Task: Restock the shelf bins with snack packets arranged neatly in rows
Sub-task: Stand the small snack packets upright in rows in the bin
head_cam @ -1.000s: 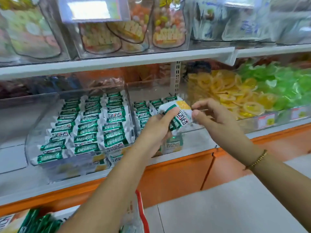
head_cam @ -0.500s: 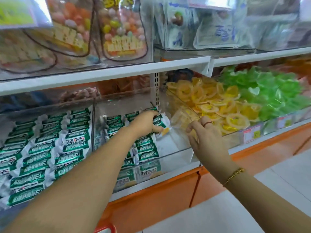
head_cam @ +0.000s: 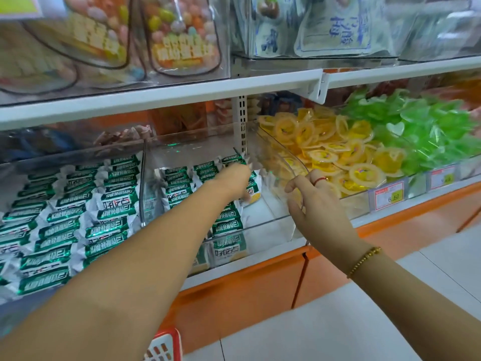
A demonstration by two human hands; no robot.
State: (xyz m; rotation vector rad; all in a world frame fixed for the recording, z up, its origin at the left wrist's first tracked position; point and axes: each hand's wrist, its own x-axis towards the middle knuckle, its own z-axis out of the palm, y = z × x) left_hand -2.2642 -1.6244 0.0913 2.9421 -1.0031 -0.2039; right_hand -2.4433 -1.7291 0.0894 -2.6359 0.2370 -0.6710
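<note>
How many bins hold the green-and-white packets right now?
2. The left bin, filled in rows, and the middle bin, partly filled, where the left hand reaches in. More may lie hidden past the frame's left edge.

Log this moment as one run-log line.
step: restock | left hand: holds snack packet at back of middle bin | right hand: beside bin, grip unclear | status: packet not yet released
</note>
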